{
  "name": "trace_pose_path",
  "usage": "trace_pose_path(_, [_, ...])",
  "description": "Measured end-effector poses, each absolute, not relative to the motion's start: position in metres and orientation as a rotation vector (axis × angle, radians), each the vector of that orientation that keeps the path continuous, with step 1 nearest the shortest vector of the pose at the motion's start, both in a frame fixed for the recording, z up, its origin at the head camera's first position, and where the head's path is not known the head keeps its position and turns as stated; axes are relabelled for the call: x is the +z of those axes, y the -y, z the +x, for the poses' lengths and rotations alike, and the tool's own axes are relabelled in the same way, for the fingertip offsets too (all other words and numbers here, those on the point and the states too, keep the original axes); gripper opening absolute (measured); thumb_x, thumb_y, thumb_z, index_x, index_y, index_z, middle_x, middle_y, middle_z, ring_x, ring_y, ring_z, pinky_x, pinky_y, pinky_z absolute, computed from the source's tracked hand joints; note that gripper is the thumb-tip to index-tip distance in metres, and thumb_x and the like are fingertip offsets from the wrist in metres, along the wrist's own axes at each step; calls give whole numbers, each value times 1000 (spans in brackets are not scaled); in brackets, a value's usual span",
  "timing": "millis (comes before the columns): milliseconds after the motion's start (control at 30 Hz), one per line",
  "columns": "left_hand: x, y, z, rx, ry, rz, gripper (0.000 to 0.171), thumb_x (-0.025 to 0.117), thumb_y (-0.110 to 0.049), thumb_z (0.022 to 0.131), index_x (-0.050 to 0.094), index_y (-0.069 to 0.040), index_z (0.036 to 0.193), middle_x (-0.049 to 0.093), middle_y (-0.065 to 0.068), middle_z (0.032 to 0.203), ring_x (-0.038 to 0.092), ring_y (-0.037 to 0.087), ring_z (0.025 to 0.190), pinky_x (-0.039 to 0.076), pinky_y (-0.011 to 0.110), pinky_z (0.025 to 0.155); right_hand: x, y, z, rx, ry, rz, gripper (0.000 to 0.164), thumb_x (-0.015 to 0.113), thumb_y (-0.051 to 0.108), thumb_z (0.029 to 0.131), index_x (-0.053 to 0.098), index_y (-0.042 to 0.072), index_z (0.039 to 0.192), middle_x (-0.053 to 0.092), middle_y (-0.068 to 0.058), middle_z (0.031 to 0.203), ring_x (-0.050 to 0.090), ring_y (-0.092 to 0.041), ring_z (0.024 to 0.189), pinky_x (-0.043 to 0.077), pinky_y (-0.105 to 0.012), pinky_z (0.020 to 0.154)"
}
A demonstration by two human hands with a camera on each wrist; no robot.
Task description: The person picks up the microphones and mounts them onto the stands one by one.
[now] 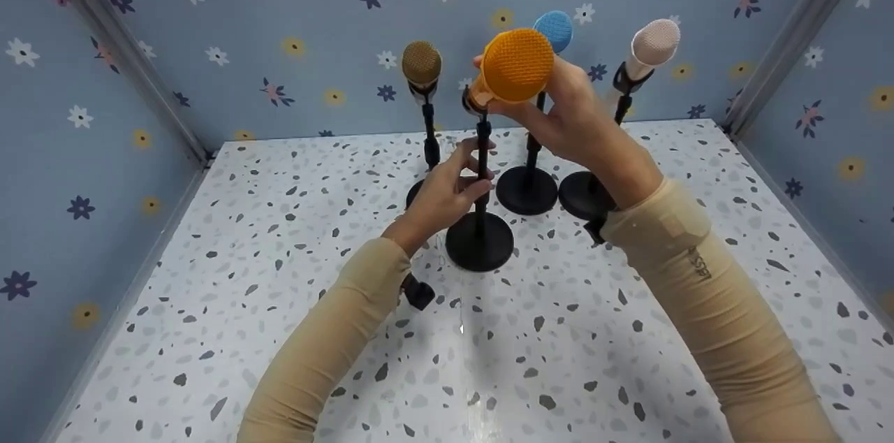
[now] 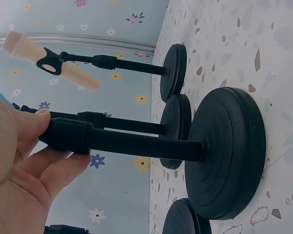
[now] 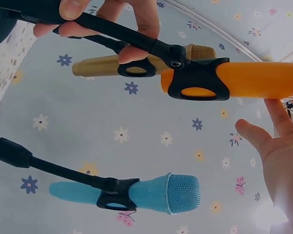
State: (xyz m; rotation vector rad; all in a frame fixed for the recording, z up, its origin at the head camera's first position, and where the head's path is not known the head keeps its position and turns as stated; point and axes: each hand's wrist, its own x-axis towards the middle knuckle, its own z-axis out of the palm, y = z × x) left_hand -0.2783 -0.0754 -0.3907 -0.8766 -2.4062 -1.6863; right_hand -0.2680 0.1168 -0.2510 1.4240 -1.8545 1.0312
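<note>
An orange microphone (image 1: 518, 66) sits in the black clip (image 3: 207, 75) of a desk stand, its mesh head facing me in the head view. My right hand (image 1: 587, 125) holds it close below the head, fingers wrapped behind; in the right wrist view the microphone's head is cut off. Lower down, my left hand (image 1: 441, 197) grips the pole of the same microphone stand (image 2: 146, 145), thumb on one side and fingers on the other. The stand's round base (image 1: 480, 247) rests flat on the speckled tabletop (image 1: 307, 331).
Behind stand a gold microphone (image 1: 422, 64), a blue microphone (image 1: 555, 29) and a pale microphone (image 1: 655, 45), each on its own black stand. Their round bases sit close to the held one. Flower-patterned panels (image 1: 314, 31) enclose the table at the back and sides.
</note>
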Motion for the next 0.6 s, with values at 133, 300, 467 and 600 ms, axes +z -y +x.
trace_pose_path(133, [-390,76,-277,-1684,2419,-871,48,62,-5,101,47,-21,144,64,8,107,71,19,102,58,35,86,-256,-116,-270,1051,1858,1400,43,73,-2,90,55,-8,129,66,-14,129,63,-26,118,50,-38,103])
trace_pose_path(300, [-390,75,-277,-1689,2411,-870,49,61,-3,101,47,-20,144,64,9,107,71,22,104,58,34,87,-261,-114,-272,1081,1855,1375,44,73,-3,90,55,-7,130,66,-12,130,64,-25,116,53,-38,100])
trace_pose_path(467, [-391,74,-279,-1694,2405,-869,49,61,-1,100,47,-18,144,63,11,107,71,21,103,58,33,88,-263,-113,-274,1108,1844,1373,44,72,-3,91,54,-8,130,66,-12,130,65,-25,115,55,-38,96])
trace_pose_path(600, [-391,74,-279,-1700,2400,-876,49,61,0,100,46,-15,144,64,12,107,71,21,102,58,33,87,-265,-113,-275,1121,1833,1373,44,72,-1,91,53,-8,130,66,-12,130,65,-24,115,56,-38,94])
